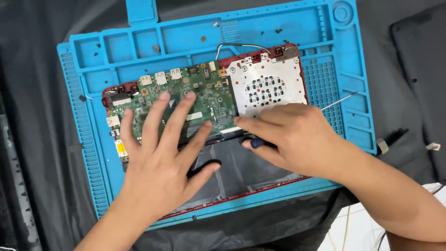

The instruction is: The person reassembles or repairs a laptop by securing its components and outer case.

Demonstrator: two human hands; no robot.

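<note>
Lying in the middle of the frame, on a blue work mat (pixel 93 153), is an opened laptop (pixel 232 176) with a red shell. Its upper left part shows a green circuit board (pixel 204 93) with small silver ports along the top edge (the tiny parts are too small to tell). To the right of the board sits a silver metal plate (pixel 274 79) with a round group of holes and many small red dots. A thin grey cable (pixel 241 45) curves above the plate. The lower part of the laptop is a flat dark grey panel (pixel 241 172).

The left hand (pixel 162 158) rests on the board with all fingers spread wide and flat, pinching nothing. The right hand (pixel 292 135), in the centre right, is curled, fingers pressed together around a screwdriver with a dark blue handle (pixel 257 143); its thin metal shaft (pixel 341 100) sticks out toward the upper right. The fingertips touch the lower edge of the plate. Black cloth (pixel 37 93) lies under the mat.
</note>
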